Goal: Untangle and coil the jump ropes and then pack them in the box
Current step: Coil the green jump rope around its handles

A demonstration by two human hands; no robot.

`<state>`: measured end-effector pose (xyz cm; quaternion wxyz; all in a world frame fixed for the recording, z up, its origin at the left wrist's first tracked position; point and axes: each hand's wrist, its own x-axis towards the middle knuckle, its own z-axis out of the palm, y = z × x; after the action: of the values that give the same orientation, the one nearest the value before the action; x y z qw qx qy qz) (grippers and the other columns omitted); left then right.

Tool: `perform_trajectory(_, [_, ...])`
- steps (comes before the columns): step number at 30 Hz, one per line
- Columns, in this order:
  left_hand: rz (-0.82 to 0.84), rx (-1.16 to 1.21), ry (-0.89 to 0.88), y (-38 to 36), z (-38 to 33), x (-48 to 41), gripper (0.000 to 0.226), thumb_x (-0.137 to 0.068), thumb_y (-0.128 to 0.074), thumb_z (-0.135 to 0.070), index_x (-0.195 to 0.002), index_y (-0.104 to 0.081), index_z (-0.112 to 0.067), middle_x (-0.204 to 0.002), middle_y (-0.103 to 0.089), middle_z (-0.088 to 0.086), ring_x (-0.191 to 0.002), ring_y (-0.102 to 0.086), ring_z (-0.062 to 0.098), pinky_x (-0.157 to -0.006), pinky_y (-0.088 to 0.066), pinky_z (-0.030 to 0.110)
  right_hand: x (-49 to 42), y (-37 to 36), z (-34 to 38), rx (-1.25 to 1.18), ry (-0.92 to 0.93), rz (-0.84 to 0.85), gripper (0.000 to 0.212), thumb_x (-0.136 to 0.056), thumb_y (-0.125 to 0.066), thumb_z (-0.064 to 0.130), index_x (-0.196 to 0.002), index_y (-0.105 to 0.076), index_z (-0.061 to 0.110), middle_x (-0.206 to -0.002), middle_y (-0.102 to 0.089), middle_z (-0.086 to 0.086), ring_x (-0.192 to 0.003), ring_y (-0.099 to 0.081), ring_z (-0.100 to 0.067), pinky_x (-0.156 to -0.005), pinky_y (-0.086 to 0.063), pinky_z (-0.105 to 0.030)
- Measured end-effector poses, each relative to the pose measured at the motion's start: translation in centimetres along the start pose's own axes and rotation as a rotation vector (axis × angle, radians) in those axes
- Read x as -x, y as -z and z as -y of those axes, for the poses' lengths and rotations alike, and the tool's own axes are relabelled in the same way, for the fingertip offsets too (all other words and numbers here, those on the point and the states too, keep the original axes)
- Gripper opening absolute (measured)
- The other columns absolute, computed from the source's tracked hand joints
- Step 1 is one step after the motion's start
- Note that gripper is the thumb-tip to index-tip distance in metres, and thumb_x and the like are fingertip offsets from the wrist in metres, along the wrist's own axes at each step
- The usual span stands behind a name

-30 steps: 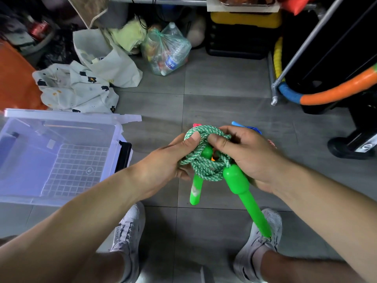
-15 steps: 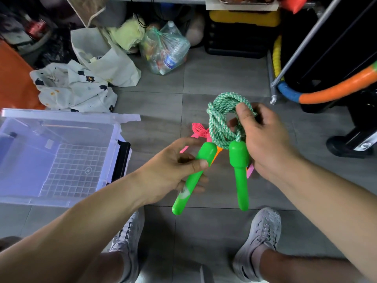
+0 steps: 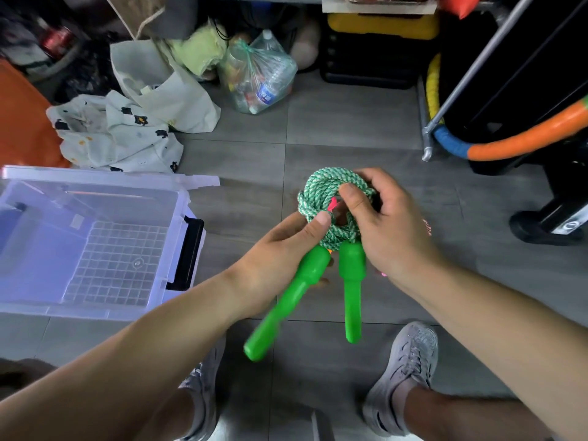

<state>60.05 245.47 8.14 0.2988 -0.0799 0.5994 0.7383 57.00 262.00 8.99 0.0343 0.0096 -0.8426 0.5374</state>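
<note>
Box [image 3: 114, 262] is standing open on the floor at left, well apart from the hands; no rope is lying in it yet.

Left hand [image 3: 280, 249] is now gripping the thick top of the nearer green handle [image 3: 286, 300] and pressing its thumb on the lower edge of the coil; approx. half a sec ago it was only pinching that handle lower down, w/ the coil lifted away above it.

Jump rope [image 3: 318, 192] is being held in the air btw. both hands, over the floor and not over the box; it is sitting lower than a moment ago, and its green-white cord is now forming a flat round coil, w/ both handles hanging below it, side by side.

Something pink [image 3: 332, 203] is showing through the coil's hole; I cannot tell what it is, perhaps another rope on the floor.

Second handle [image 3: 351, 291] is pointing straight down.

Right hand [image 3: 391, 224] is grasping the right side of the coil, fingers curled round the cord, thumb lying across the middle.

In my judgement the coiling of this rope is nearly finishing; next it is needing to go leftwards to the box w/o the loops springing open.
</note>
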Motion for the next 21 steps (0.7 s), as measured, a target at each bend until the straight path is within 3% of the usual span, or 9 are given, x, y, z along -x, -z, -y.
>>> perform_trajectory(2, [-0.043,0.031,-0.044,-0.3,0.1,-0.2,0.041,-0.09,-0.063,-0.05,-0.109,-0.067,-0.013,-0.109,-0.066,0.025,-0.093,-0.062,0.046,-0.092,-0.047,0.068,0.0,-0.1,0.1,0.001,-0.008,-0.001,0.003,-0.099,-0.061,0.03,-0.099,-0.061,0.027,-0.082,-0.068,0.011,-0.072,-0.062,0.0,-0.066,-0.046,-0.014])
perform_trajectory(4, [-0.083,0.065,-0.057,-0.8,-0.2,-0.3,0.036,-0.092,-0.062,-0.047,-0.102,-0.07,-0.013,-0.101,-0.068,0.021,-0.088,-0.061,0.035,-0.083,-0.054,0.055,0.1,-0.3,0.2,0.011,-0.003,-0.026,0.004,-0.099,-0.06,0.029,-0.098,-0.06,0.025,-0.078,-0.067,0.011,-0.07,-0.061,0.001,-0.064,-0.044,-0.012])
perform_trajectory(6, [-0.128,0.094,-0.05,-1.2,-0.2,-0.6,0.04,-0.095,-0.057,-0.042,-0.112,-0.067,-0.007,-0.103,-0.074,0.017,-0.087,-0.067,0.029,-0.082,-0.055,0.046,0.3,-0.5,0.1,0.028,0.014,-0.071,0.006,-0.099,-0.061,0.028,-0.096,-0.059,0.023,-0.076,-0.067,0.009,-0.068,-0.061,0.0,-0.063,-0.043,-0.011])
perform_trajectory(8, [-0.165,0.12,-0.045,-1.6,-0.2,-1.0,0.043,-0.099,-0.056,-0.039,-0.119,-0.062,-0.001,-0.098,-0.074,0.016,-0.082,-0.068,0.028,-0.08,-0.055,0.047,0.2,-0.7,0.0,0.047,0.028,-0.086,0.008,-0.099,-0.061,0.028,-0.097,-0.059,0.02,-0.076,-0.067,0.005,-0.068,-0.061,-0.005,-0.062,-0.043,-0.013])
perform_trajectory(13, [-0.216,0.053,-0.042,-1.8,0.0,-1.9,0.035,-0.1,-0.058,-0.034,-0.105,-0.064,0.0,-0.094,-0.069,0.026,-0.078,-0.064,0.035,-0.071,-0.057,0.038,-0.2,-0.4,-0.8,-0.016,-0.058,-0.035,0.007,-0.098,-0.062,0.028,-0.097,-0.062,0.022,-0.073,-0.066,0.014,-0.068,-0.06,0.008,-0.064,-0.042,-0.008])
perform_trajectory(15, [-0.198,0.098,-0.021,-1.8,0.0,-2.1,0.035,-0.1,-0.06,-0.03,-0.113,-0.059,0.002,-0.108,-0.069,0.025,-0.093,-0.068,0.045,-0.085,-0.057,0.05,-0.4,-0.3,-1.3,-0.179,-0.201,0.041,0.019,-0.093,-0.066,0.042,-0.103,-0.066,0.026,-0.088,-0.072,0.012,-0.084,-0.065,0.006,-0.078,-0.048,-0.016])
perform_trajectory(18, [-0.23,0.115,-0.002,-1.4,0.0,-2.5,0.04,-0.099,-0.061,-0.032,-0.115,-0.055,0.005,-0.103,-0.065,0.019,-0.094,-0.062,0.037,-0.079,-0.052,0.049,-0.4,-0.6,-2.7,-0.297,-0.379,0.14,0.068,-0.068,-0.076,0.065,-0.13,-0.053,0.047,-0.127,-0.065,0.005,-0.117,-0.063,-0.011,-0.101,-0.051,-0.039])
perform_trajectory(19, [-0.239,0.142,0.003,-1.3,-0.1,-2.6,0.036,-0.1,-0.059,-0.032,-0.112,-0.058,0.002,-0.1,-0.066,0.018,-0.092,-0.061,0.034,-0.076,-0.051,0.047,-0.1,-0.7,-2.6,-0.287,-0.386,0.163,0.082,-0.064,-0.076,0.066,-0.137,-0.045,0.047,-0.13,-0.064,0.003,-0.117,-0.064,-0.013,-0.102,-0.052,-0.043])
perform_trajectory(21, [-0.251,0.2,0.013,-1.1,-0.4,-2.6,0.028,-0.102,-0.055,-0.03,-0.111,-0.064,-0.005,-0.103,-0.072,0.019,-0.091,-0.064,0.034,-0.075,-0.049,0.043,0.2,-0.9,-2.6,-0.202,-0.328,0.173,0.083,-0.067,-0.075,0.061,-0.14,-0.039,0.045,-0.119,-0.069,0.003,-0.105,-0.07,-0.016,-0.092,-0.057,-0.048])
